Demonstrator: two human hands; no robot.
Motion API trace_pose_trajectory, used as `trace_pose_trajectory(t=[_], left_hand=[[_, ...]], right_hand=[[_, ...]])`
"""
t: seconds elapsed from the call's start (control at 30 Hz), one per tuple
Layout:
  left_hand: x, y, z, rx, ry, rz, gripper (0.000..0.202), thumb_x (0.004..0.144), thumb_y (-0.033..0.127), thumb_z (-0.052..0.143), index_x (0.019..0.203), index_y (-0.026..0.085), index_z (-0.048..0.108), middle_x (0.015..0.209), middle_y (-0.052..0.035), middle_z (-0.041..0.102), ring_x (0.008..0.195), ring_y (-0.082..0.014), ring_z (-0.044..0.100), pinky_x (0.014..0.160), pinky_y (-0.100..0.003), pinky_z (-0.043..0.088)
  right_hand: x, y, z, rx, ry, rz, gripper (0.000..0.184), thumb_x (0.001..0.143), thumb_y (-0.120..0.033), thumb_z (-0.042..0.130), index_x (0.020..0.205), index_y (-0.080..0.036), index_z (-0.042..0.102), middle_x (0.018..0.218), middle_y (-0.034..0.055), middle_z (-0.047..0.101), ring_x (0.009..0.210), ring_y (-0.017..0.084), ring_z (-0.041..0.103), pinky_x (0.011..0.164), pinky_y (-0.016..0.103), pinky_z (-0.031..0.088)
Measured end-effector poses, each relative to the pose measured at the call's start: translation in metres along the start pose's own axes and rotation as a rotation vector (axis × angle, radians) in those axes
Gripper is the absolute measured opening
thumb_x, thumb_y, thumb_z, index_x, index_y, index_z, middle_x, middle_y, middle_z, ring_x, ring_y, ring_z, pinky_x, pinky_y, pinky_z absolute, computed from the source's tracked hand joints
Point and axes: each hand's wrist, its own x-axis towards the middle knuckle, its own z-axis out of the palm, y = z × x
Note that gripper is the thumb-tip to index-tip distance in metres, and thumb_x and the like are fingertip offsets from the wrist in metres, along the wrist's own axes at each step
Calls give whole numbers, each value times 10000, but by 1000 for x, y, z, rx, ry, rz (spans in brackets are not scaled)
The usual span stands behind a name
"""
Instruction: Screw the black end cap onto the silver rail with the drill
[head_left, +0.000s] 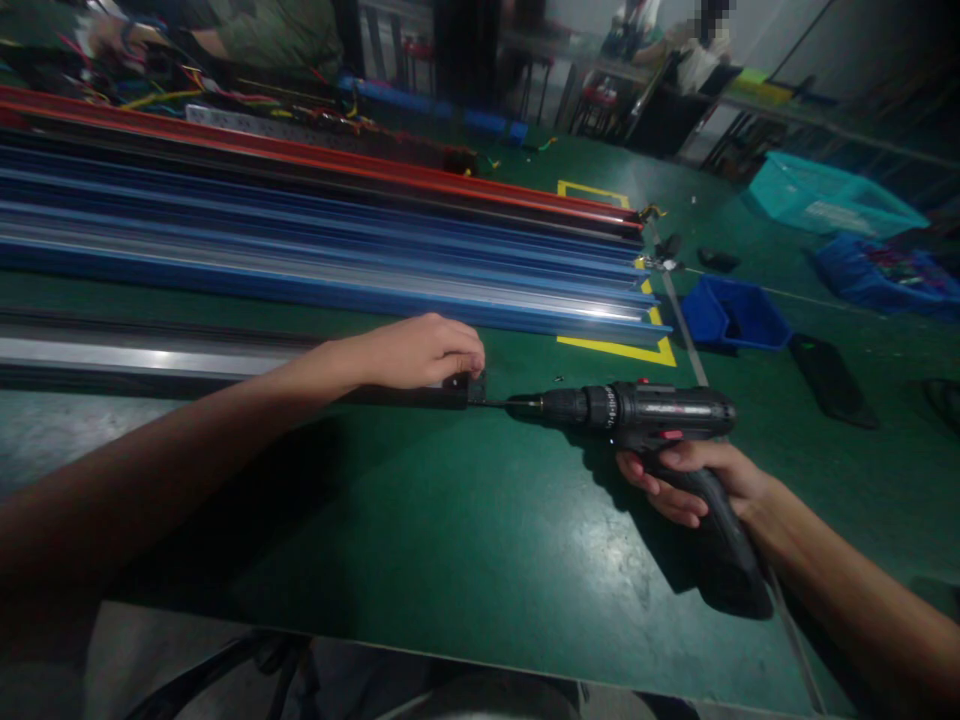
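Observation:
My right hand [694, 485] is wrapped round the grip of a black cordless drill [660, 412], which points left. From the chuck a thin bit reaches the end of a long black and silver metal profile [150, 355] on the table. A small dark end piece [478, 385] shows at that end, against the bit's tip. My left hand [427, 352] lies over the profile close to its end, fingers curled down and closed on it. What the fingertips press is partly hidden.
Several blue profiles [337, 250] and a red one [315, 150] lie behind on the green table [465, 560]. To the right are a blue bin [735, 315], a dark phone-like slab [832, 380] and a teal basket [832, 195]. A person's arm [180, 45] is among wires at the back left.

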Motion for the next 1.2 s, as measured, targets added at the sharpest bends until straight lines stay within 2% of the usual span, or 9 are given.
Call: trace_pose_trajectory(t=[0.63, 0.93, 1.2], left_hand=[[1, 0, 1, 21, -2, 6, 278, 1029, 258, 480, 936, 193, 734, 946, -6, 741, 855, -110, 664, 821, -205, 441], [-1, 1, 0, 35, -18, -8, 343, 1058, 351, 445, 939, 197, 727, 951, -13, 735, 852, -123, 657, 812, -226, 443], [1, 3, 0, 24, -1, -48, 337, 1043, 342, 461, 941, 200, 748, 938, -7, 749, 855, -127, 670, 821, -237, 443]], right_hand=[[0, 0, -3, 16, -28, 0, 345, 954, -244, 595, 1164, -3, 725, 916, 94, 667, 477, 30, 481, 553, 176, 591], [3, -2, 2, 4, -46, 9, 328, 963, -258, 606, 1143, -13, 731, 906, 89, 661, 476, 31, 487, 559, 176, 589], [3, -3, 1, -35, 6, 20, 326, 944, -281, 628, 1118, -28, 736, 903, 84, 654, 456, 32, 460, 529, 170, 571]])
